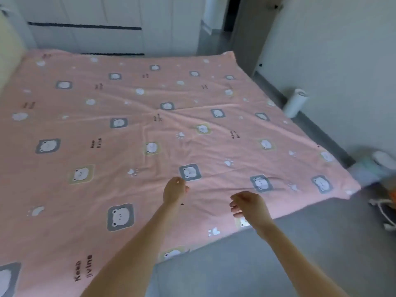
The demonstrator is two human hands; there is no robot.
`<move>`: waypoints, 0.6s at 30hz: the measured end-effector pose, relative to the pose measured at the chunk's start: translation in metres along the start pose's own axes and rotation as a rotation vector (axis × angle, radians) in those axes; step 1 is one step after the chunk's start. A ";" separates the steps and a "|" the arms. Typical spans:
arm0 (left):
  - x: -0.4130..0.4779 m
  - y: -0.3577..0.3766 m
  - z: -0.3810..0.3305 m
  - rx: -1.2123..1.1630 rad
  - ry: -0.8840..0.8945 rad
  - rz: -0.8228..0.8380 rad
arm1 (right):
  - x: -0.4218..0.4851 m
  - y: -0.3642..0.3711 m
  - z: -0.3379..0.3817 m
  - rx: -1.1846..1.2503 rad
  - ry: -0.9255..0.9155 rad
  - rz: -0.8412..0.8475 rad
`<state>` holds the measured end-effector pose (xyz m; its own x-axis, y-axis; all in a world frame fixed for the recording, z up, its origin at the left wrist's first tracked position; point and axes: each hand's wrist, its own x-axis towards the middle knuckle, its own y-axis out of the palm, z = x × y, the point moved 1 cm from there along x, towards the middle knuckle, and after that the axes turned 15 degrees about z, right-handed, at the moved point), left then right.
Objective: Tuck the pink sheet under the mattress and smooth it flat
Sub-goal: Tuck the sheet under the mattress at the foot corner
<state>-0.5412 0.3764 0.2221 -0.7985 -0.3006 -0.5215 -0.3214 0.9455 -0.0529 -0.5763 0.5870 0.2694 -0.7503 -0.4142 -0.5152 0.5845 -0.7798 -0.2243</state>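
- Pink sheet (150,129): spread over the whole bed, covering the mattress, which is hidden beneath it. Creases fan out from the middle and a few run near the front edge. The front edge and right corner lie loose, not yet tucked.
- Handling, as judged: thin, light, soft cloth that will bunch and slide. Best taken at the front hem, drawn taut, then pushed under.
- Left hand (174,189): fingers bent down onto the sheet beside a grey bear print. Whether it pinches cloth I cannot tell.
- Right hand (249,205): just inside the front edge, fingers loosely curled, nothing seen in its grasp.
- Floor (246,264): grey, along the front and right sides.
- Containers: 1 white cylinder (295,102) stands by the right wall; whether it holds anything cannot be told. 1 blurred heap (381,166) sits beyond the right corner, contents unreadable.
- Wardrobe (90,24): white, doors closed, behind the bed.
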 end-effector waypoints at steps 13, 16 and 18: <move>0.050 0.401 -0.112 0.315 0.139 0.503 | -0.080 -0.324 -0.125 0.392 0.110 -0.583; 0.089 0.468 -0.134 0.387 0.154 0.562 | -0.066 -0.383 -0.143 0.446 0.145 -0.653; 0.121 0.516 -0.151 0.434 0.166 0.607 | -0.051 -0.426 -0.154 0.486 0.163 -0.713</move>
<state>-0.8806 0.8090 0.2600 -0.8481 0.3048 -0.4333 0.3997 0.9049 -0.1459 -0.7395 1.0124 0.2642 -0.8112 0.2913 -0.5071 -0.2309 -0.9562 -0.1799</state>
